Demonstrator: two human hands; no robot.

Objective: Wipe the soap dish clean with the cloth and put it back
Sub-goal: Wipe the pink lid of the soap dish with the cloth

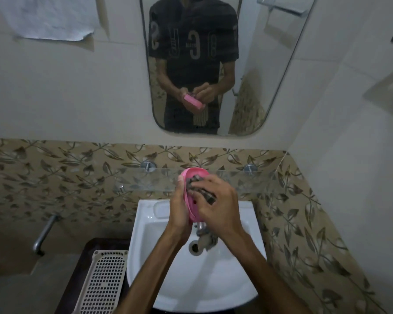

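A pink soap dish (192, 175) is held on edge above the white sink (145, 257), its hollow side facing right. My left hand (179, 209) grips it from the left, fingers curled round its back. My right hand (216, 200) holds a bunched dark patterned cloth (196, 181) and presses it into the dish's hollow. A tail of the cloth (208, 241) hangs below my right wrist over the basin. The mirror shows the same grip from the front.
A glass shelf (247, 180) on chrome pegs runs along the leaf-patterned tiles just behind my hands. The tap (200, 227) sits under the dish, above the drain (193, 247). A beige plastic basket (104, 282) stands left of the sink, and a metal pipe (43, 232) juts from the wall.
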